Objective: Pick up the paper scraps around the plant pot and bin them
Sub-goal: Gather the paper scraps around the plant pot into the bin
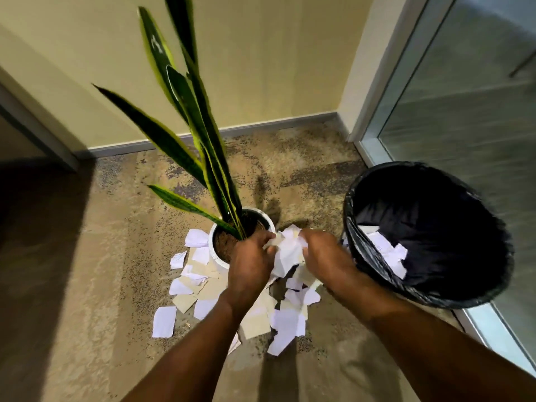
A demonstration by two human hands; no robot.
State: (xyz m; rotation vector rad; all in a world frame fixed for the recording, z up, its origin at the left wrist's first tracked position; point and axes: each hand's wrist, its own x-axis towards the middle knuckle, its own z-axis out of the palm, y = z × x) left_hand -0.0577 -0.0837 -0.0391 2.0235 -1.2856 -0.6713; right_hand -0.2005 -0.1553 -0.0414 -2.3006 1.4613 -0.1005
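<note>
Both hands meet just in front of the white plant pot (pixel 215 254), holding one crumpled wad of paper (pixel 287 250) between them. The left hand (pixel 249 266) grips the wad's left side, its fingers (pixel 262 237) curled round the paper and close against the pot's rim. The right hand (pixel 326 256) grips the right side, its fingers also curled into the paper. The wad hangs above the floor, clear of the scraps below it, and lies between the pot and the bin.

The bin (pixel 435 198), lined with a black bag, stands to the right of the hands along the right edge of the floor, beside a glass panel (pixel 464 117). Its rim is just beside the right wrist. A few white scraps (pixel 387 250) already lie inside it on the near left side.

Many loose scraps (pixel 287 319), white and pale brown, are still spread on the carpet (pixel 87 285) around the near and left sides of the pot, some overlapping, some touching its base. One white piece (pixel 164 322) lies a little apart towards the near left. Tall green leaves (pixel 185 111) with yellow edges rise from the pot towards the far wall.
</note>
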